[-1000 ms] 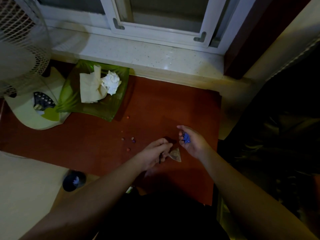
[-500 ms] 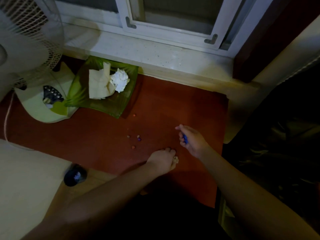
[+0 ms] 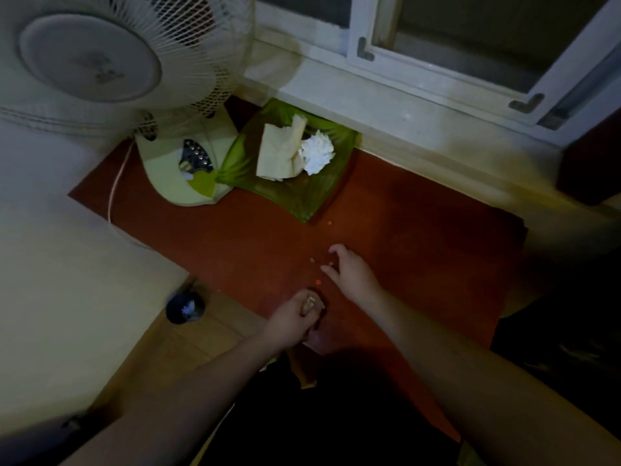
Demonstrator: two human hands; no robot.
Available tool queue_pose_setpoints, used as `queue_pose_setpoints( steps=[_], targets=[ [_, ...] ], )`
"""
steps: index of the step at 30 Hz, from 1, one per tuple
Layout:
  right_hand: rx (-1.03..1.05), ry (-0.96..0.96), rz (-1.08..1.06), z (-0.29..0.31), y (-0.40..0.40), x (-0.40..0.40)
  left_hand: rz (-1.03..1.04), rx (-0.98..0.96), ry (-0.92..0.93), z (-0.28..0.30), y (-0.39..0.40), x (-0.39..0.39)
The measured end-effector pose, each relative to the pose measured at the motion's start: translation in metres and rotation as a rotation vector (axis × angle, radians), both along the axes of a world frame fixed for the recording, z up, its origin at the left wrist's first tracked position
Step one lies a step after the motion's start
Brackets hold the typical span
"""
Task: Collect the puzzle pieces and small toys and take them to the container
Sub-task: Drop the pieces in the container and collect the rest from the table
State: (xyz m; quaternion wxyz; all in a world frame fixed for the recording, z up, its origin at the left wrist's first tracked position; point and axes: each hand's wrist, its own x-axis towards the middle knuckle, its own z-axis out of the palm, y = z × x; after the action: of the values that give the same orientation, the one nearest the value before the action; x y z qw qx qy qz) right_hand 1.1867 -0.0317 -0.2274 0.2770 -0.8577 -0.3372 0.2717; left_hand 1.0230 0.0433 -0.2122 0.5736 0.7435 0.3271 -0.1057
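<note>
Several tiny orange and pale beads lie scattered on the red table, one more bead nearer the dish. My right hand hovers palm down over them, thumb and forefinger spread around a bead; what its palm holds is hidden. My left hand stays at the table's near edge, its fingers curled round a tan puzzle piece. A green glass dish sits at the back of the table, holding folded paper and a crumpled white tissue.
A white fan with its base and cord stands at the table's back left. A pale surface fills the left. A dark round object lies on the floor. A window sill runs behind the table.
My view swung left, bringing the fan in. My right hand moved left over the beads and turned palm down, hiding the blue toy. My left hand closed round the tan piece.
</note>
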Motion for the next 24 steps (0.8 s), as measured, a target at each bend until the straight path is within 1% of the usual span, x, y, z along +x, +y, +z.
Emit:
queue_pose_setpoints(
  steps=[2, 4, 8, 11, 15, 17, 19, 22, 23, 24],
  targets=[
    [-0.08, -0.12, 0.096, -0.006, 0.006, -0.006, 0.13, -0.168, -0.056, 0.003, 0.009, -0.012],
    [-0.138, -0.253, 0.148, -0.012, 0.009, -0.009, 0.221, -0.265, -0.042, 0.008, 0.015, -0.02],
    [-0.107, -0.421, 0.148, -0.017, 0.008, -0.017, 0.336, -0.402, -0.035, 0.006, 0.026, -0.031],
    [-0.131, -0.482, 0.151, -0.013, 0.009, -0.021, 0.358, -0.37, 0.005, 0.002, 0.032, -0.033],
    [-0.226, -0.439, 0.175, -0.005, 0.013, -0.02, 0.377, -0.262, 0.069, 0.01, 0.037, -0.026],
    [-0.26, -0.417, 0.171, -0.005, 0.015, -0.019, 0.385, -0.171, 0.129, 0.016, 0.042, -0.019],
    [-0.248, -0.309, 0.083, -0.005, 0.014, -0.015, 0.385, -0.061, 0.159, 0.019, 0.046, -0.012],
    [-0.101, 0.002, -0.175, 0.001, 0.006, -0.006, 0.367, -0.025, 0.126, 0.022, 0.05, -0.005],
    [-0.032, 0.146, -0.276, 0.003, 0.004, -0.004, 0.359, -0.029, 0.117, 0.023, 0.051, -0.003],
    [0.064, 0.343, -0.406, 0.006, 0.001, -0.003, 0.352, -0.022, 0.114, 0.023, 0.052, -0.002]
  ],
)
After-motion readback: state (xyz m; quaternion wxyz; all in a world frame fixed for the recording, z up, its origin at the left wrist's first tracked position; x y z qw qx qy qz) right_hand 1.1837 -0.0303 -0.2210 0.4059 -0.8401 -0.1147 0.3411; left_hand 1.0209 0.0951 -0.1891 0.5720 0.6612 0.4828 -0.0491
